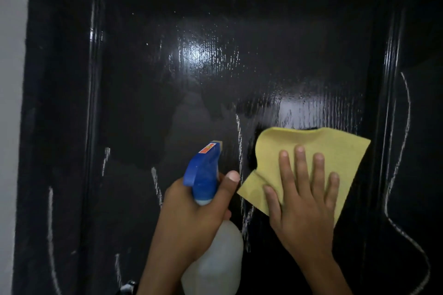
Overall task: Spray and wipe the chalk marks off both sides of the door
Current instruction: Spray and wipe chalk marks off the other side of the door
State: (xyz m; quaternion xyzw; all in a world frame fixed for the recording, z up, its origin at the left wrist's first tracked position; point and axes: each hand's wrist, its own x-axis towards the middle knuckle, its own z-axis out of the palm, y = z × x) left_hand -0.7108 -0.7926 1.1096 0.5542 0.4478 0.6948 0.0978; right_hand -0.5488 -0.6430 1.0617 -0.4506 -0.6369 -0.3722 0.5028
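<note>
A glossy black door [148,93] fills the view, wet and shiny across its middle panel. White chalk marks run down it: one line [239,136] between my hands, others at the left [50,223] and a long curve at the right [405,127]. My left hand [191,218] grips a white spray bottle [215,266] by its neck, just under the blue trigger head [203,170], whose nozzle points at the door. My right hand [304,199] presses a yellow cloth [309,146] flat against the door with its fingers spread.
A pale wall [10,103] borders the door at the left. A raised moulding [93,103] frames the centre panel. A metal door handle [128,287] shows at the bottom edge, left of my left arm.
</note>
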